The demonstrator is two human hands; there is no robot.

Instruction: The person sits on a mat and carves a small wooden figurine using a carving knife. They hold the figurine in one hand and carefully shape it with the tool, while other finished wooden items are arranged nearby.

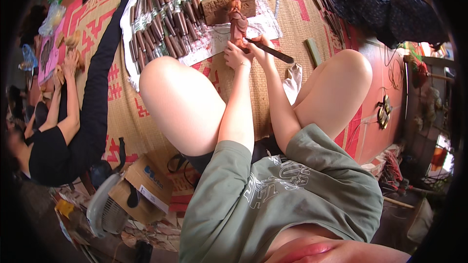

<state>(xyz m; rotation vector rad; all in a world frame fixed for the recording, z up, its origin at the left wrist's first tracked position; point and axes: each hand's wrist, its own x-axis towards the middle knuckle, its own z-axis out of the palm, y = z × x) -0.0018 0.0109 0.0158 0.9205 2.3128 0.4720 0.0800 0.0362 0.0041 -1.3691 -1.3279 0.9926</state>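
Grip: our left hand (237, 54) pinches the wooden figurine (238, 22); right hand (261, 46) clasps the chisel (273, 52). Risk: blade slipping toward our left fingers.

1. Both forearms reached forward between the raised bare knees, converging toward the carved wooden figure (238, 22).
2. The left hand (236, 54) curled closed around the figure's base, just below it.
3. The right hand (261, 46) sat just right of the figure's base, fingers clenched around a dark-handled chisel (273, 52).
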